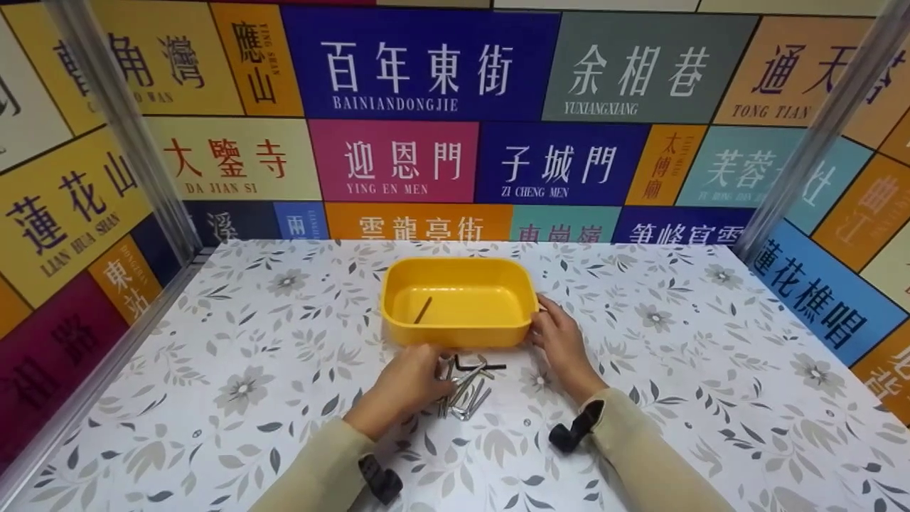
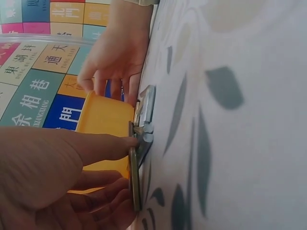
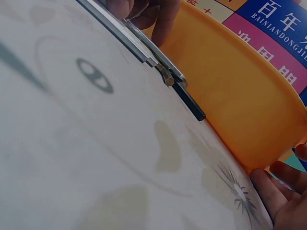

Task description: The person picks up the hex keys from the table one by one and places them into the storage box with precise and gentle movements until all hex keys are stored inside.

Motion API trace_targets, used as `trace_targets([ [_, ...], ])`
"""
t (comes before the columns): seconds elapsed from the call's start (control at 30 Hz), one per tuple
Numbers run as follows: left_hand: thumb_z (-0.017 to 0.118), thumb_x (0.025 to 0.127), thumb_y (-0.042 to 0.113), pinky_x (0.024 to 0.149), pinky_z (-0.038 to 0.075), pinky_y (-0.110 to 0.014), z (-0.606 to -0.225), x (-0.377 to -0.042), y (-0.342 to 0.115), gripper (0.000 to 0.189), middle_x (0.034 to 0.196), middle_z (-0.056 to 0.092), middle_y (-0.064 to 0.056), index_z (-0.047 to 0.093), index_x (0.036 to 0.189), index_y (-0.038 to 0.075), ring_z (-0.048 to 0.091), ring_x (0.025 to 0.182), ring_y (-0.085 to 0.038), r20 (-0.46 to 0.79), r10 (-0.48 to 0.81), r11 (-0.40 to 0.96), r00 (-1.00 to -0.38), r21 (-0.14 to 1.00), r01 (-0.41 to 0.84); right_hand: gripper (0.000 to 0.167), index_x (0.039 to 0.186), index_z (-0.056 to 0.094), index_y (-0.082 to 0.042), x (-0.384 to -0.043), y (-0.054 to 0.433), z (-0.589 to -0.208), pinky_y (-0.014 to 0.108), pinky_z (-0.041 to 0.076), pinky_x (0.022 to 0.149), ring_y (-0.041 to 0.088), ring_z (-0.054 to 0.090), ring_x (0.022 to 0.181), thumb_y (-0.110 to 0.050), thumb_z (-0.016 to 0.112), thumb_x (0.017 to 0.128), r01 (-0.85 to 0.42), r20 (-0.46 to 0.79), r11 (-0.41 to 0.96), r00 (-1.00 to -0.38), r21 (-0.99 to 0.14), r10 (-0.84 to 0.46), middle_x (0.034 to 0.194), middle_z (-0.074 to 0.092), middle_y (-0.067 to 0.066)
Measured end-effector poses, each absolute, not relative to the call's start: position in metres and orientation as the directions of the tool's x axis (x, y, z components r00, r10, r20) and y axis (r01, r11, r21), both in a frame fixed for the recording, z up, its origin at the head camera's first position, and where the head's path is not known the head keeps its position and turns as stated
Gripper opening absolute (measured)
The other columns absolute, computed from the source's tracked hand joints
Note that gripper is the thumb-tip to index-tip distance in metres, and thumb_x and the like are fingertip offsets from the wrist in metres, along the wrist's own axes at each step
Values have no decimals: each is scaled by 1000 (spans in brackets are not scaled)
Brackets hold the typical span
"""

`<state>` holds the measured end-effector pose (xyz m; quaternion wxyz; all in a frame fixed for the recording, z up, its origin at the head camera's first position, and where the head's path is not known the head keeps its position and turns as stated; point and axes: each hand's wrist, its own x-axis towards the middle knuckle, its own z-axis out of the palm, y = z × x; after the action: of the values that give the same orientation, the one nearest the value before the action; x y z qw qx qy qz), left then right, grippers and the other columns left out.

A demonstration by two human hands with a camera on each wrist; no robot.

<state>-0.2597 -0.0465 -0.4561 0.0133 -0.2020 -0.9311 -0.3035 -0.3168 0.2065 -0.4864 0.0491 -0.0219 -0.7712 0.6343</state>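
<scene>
A yellow plastic box (image 1: 461,336) stands on the table with one brownish hex key (image 1: 424,310) inside. Before its front wall lies a small pile of L-shaped hex keys (image 1: 470,398), mostly silvery, among them a black hex key (image 1: 490,367). My left hand (image 1: 409,384) is at the pile's left side, pinching a brass-toned hex key (image 2: 135,179) between thumb and fingers, low against the tabletop. At the box's right end, my right hand (image 1: 565,345) rests its fingers (image 3: 268,191) against the wall near the lower corner, fairly straight.
A white table (image 1: 234,441) with a grey leaf-and-flower print lies under everything. Behind it rises a wall (image 1: 419,64) of coloured panels with lettering, and clear edge strips (image 1: 142,135) stand at both sides. Dark wrist straps (image 1: 380,480) sit over the sleeves.
</scene>
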Motion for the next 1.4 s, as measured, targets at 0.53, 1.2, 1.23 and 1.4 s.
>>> trace_targets([
  [0.53, 67, 72, -5, 58, 34, -28, -448, -264, -56, 13, 64, 46, 4, 63, 74, 7, 44, 62, -16, 28, 448, 719, -894, 583, 378, 54, 158, 35, -17, -319, 204, -483, 38, 54, 103, 29, 60, 130, -26, 39, 105, 17, 2, 225, -996, -974, 84, 160, 42, 8],
  [1.2, 72, 59, -12, 62, 48, -33, -433, -266, -40, 29, 75, 67, -5, 74, 81, 7, 52, 66, -20, -6, 359, 846, -933, 426, 322, 54, 157, 35, -14, -317, 207, -483, 38, 54, 103, 32, 60, 128, -24, 40, 105, -21, 38, 212, -996, -977, 78, 157, 45, 14],
  [1.23, 72, 59, -11, 61, 47, -33, -433, -266, -40, 27, 74, 66, -5, 73, 79, 7, 52, 65, -20, -5, 353, 848, -936, 425, 317, 54, 157, 35, -14, -317, 207, -483, 39, 54, 103, 33, 60, 129, -24, 40, 105, -20, 37, 211, -996, -977, 77, 157, 44, 14],
  [1.4, 70, 58, -11, 60, 46, -33, -435, -267, -40, 25, 70, 63, -3, 72, 74, 8, 52, 64, -20, 2, 335, 846, -942, 439, 302, 54, 157, 36, -14, -316, 208, -485, 39, 54, 103, 33, 60, 130, -24, 39, 104, -18, 35, 207, -996, -978, 78, 157, 44, 15],
])
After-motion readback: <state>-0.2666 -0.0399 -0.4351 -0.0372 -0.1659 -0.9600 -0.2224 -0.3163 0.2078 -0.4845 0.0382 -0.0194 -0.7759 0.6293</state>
